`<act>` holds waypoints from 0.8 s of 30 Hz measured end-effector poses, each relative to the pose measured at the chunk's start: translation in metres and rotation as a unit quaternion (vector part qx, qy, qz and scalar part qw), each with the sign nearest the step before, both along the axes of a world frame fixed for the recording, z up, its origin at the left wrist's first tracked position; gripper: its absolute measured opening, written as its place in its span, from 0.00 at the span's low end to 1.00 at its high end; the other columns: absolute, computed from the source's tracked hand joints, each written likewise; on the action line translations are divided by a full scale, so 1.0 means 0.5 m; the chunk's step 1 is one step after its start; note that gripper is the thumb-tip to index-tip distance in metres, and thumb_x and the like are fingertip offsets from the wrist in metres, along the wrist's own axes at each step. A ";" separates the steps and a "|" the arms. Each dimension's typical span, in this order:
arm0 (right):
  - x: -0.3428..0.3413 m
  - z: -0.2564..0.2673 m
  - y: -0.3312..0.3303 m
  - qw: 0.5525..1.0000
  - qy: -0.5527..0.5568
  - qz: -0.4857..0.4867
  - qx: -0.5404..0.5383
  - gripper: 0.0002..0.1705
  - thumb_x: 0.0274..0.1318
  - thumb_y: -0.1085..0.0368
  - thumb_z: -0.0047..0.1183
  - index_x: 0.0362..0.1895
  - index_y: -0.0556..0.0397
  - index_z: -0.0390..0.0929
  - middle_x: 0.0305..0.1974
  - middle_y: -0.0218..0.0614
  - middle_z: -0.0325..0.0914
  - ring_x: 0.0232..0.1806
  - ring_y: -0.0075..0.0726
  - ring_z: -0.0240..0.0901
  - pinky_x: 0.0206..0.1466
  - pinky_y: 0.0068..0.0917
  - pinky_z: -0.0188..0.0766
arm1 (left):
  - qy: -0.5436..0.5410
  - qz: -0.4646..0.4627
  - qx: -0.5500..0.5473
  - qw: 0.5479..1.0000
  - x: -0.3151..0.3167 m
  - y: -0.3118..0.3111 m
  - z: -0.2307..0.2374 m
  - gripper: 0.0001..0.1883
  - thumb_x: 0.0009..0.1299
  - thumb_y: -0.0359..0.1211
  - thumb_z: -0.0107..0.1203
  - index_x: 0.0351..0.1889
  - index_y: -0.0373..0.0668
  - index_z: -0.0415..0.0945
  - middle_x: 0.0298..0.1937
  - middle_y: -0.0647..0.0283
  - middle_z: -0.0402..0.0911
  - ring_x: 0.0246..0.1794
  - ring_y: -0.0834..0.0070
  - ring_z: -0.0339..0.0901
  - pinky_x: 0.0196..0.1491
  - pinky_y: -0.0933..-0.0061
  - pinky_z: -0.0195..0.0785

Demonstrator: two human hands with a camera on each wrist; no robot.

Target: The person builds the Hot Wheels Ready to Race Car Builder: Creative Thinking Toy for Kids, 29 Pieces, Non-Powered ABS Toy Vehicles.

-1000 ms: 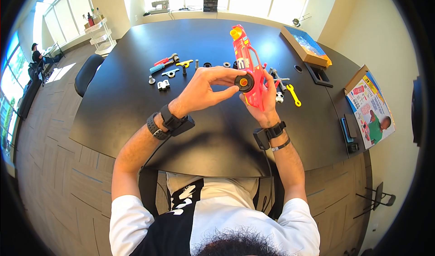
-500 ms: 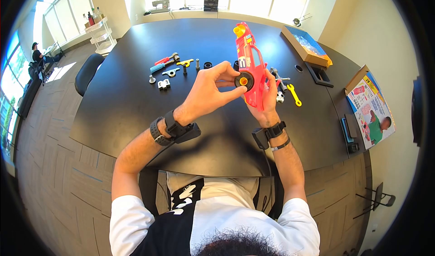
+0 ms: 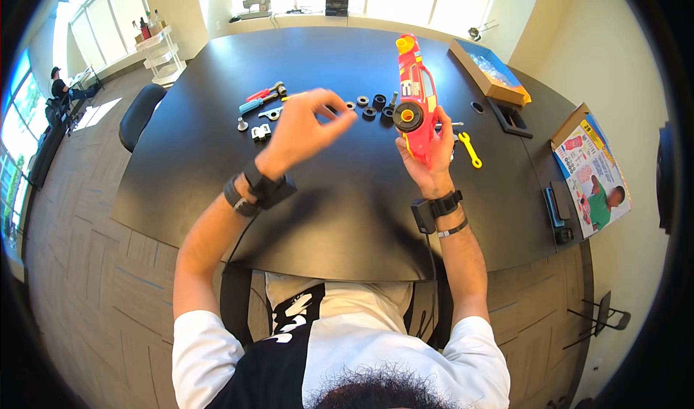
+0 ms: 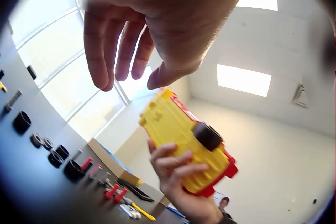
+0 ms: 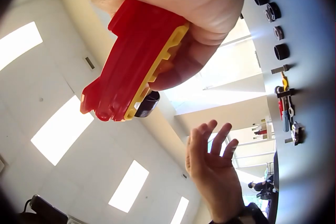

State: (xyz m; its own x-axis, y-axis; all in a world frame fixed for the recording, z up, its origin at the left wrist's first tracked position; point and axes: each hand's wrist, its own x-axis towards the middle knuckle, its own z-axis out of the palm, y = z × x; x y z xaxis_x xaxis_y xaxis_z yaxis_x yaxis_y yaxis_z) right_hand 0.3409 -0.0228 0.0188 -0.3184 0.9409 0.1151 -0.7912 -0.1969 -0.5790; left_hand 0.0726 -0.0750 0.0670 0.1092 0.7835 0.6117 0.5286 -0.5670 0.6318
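My right hand point(image 3: 428, 154) grips a red toy car point(image 3: 418, 83) by one end, held up above the table. A black wheel point(image 3: 408, 117) with a yellow centre sits on the car's side. The left wrist view shows the car's yellow underside point(image 4: 176, 127), with my right fingers against it. My left hand point(image 3: 305, 123) is apart from the car, off to its left. Its fingers are loosely bent with nothing between them, as the right wrist view also shows. Beyond the hands lie several loose black wheels point(image 5: 282, 51) on the table.
Left of centre on the dark table point(image 3: 325, 228) lie a blue-handled screwdriver point(image 3: 251, 106) and a white toy part point(image 3: 261, 132). A yellow wrench point(image 3: 470, 151) lies to the right. Farther right are an open cardboard box point(image 3: 481, 76) and a printed toy box point(image 3: 593, 170).
My left hand has let go of the wheel on the car and moved away to the left. The right hand has shifted the car slightly to the right.
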 end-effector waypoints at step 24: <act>0.007 -0.008 0.002 1.000 -0.021 0.021 -0.005 0.30 0.74 0.34 0.56 0.64 0.41 0.78 0.54 0.29 0.85 0.51 0.32 0.84 0.40 0.33 0.80 | -0.094 0.110 -0.101 0.984 -0.162 0.264 -0.129 0.11 0.82 0.33 0.57 0.53 0.33 0.83 0.47 0.53 0.90 0.46 0.68 0.90 0.43 0.65 0.85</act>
State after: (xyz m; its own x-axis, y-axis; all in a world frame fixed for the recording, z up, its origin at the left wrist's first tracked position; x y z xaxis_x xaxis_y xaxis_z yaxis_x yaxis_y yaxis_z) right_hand 0.3443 -0.0217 0.0147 -0.3617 0.9278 0.0910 -0.7574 -0.2356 -0.6090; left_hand -0.0083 0.0569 0.0023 -0.1768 0.8836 0.4335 0.4877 -0.3039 0.8184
